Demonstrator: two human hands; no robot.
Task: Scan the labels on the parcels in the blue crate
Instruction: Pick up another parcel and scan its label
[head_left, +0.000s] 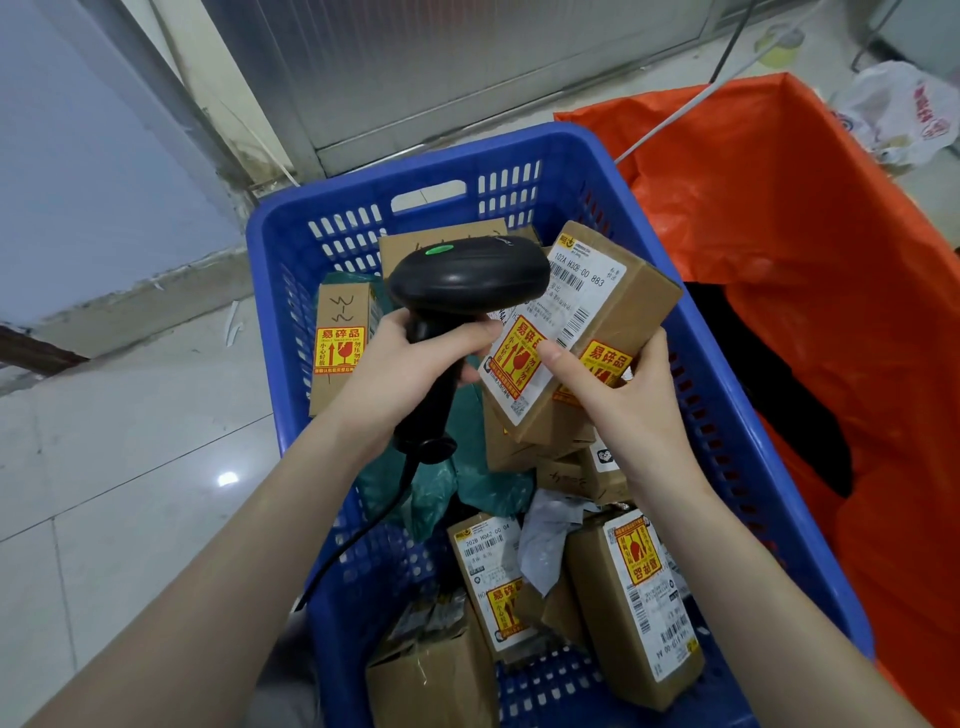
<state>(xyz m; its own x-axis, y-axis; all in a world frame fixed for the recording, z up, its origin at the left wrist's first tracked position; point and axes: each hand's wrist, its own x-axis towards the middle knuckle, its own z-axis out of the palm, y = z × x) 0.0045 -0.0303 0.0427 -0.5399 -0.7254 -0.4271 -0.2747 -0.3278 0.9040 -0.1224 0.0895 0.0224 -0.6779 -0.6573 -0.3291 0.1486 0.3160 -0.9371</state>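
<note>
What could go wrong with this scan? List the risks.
1. The scanner in the left hand covers part of the white label on the held box, so it may sit too close to read the barcode.
2. The right hand grips only the box's lower end, tilted; it could slip into the blue crate.
3. The right thumb rests on the label and may block a code.

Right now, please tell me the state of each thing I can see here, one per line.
Barcode scanner: gripped in left hand, green light on, head over the label.
Held parcel: lifted and tilted by right hand, label facing up.
Blue crate: holds several parcels.
Upright parcel: stands at the crate's left wall.
Orange bag: open.
</note>
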